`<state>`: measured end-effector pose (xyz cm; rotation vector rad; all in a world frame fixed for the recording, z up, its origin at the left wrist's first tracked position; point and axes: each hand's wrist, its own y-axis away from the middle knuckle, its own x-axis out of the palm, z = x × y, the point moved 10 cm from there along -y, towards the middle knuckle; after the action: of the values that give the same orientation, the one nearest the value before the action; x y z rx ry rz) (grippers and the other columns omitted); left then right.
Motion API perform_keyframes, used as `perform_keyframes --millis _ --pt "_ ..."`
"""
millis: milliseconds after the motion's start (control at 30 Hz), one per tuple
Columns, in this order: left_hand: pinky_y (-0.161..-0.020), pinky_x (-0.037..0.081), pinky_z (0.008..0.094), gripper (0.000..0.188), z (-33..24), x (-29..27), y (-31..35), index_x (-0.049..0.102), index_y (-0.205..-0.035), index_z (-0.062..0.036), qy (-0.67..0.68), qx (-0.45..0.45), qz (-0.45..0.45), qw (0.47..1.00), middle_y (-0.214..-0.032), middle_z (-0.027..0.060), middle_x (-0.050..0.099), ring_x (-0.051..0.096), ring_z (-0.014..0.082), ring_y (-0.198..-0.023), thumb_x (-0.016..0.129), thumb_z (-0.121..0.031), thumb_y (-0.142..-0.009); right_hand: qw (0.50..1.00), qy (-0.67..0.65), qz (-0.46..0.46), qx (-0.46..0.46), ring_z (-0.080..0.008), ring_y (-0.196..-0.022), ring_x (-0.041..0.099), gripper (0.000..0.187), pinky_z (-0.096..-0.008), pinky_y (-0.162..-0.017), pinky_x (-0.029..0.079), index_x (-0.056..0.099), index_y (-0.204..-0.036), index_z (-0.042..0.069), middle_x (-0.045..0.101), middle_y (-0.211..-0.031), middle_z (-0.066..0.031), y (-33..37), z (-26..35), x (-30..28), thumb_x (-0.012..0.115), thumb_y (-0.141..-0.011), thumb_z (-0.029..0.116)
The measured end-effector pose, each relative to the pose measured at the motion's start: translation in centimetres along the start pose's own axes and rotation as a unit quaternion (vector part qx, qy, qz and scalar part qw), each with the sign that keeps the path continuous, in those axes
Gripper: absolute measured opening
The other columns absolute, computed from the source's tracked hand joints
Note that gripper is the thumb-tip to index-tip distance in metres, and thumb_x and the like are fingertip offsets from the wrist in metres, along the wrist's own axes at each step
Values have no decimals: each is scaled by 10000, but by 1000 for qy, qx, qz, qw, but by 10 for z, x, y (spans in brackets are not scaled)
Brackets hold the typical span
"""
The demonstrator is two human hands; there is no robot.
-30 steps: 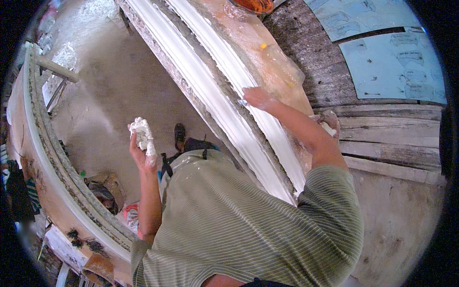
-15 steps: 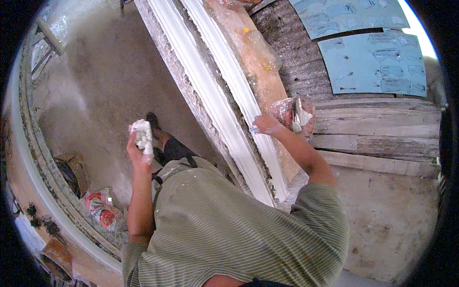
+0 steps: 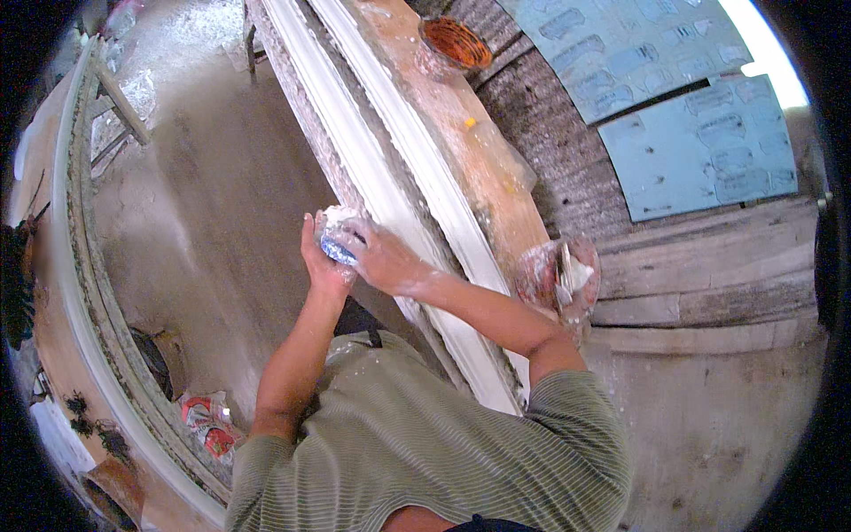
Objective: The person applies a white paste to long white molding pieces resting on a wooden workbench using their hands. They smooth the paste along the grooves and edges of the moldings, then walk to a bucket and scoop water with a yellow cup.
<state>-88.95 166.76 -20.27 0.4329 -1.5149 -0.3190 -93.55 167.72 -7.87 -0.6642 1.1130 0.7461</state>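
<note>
My left hand (image 3: 324, 270) is cupped around a lump of wet white plaster (image 3: 338, 215). Over it, my right hand (image 3: 392, 259) has bent fingers gripping a small flat blue piece (image 3: 338, 249), pressed against the plaster; its exact kind is partly hidden. Both hands are smeared with white. Just beyond them run two long white plaster mouldings, the nearer moulding (image 3: 377, 182) and the farther moulding (image 3: 432, 171), side by side on a long bench. My right forearm crosses above both.
A plaster-caked bucket (image 3: 536, 277) with a white-coated tool in it stands right of the mouldings. An orange basket (image 3: 456, 43) sits farther up the bench. Another curved bench (image 3: 71, 306) runs along the left. A red and clear plastic bag (image 3: 213, 427) lies low beside it.
My right hand has left the farther moulding and come across to my left hand. My left hand has moved right and up with the plaster, so both now meet. The view has shifted slightly.
</note>
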Motion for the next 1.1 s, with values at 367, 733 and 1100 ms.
perform_keyframes --millis 367,733,1100 --pt "-857 522 364 391 -247 65 -78 570 -1146 -108 -3 271 53 961 -1144 81 623 613 225 -1010 524 -420 -915 993 45 99 52 -297 -973 592 276 -421 -841 480 640 -1092 126 615 -1029 -132 -219 -269 51 426 -923 169" --pt "-790 530 341 322 -268 -42 21 606 -1090 -91 -31 416 -191 888 -1056 64 647 630 210 -910 513 -357 -933 968 216 -120 53 -249 -1072 547 201 -425 -861 467 669 -961 134 587 -1055 -74 -537 -397 -2 493 -870 164" --pt "-751 549 354 252 -232 -28 -5 646 -1035 -141 -8 321 -112 940 -992 25 673 647 194 -858 540 -335 -916 979 166 95 -68 -326 -806 655 189 -450 -657 552 562 -964 -5 649 -835 -167 -311 -381 78 466 -890 140"
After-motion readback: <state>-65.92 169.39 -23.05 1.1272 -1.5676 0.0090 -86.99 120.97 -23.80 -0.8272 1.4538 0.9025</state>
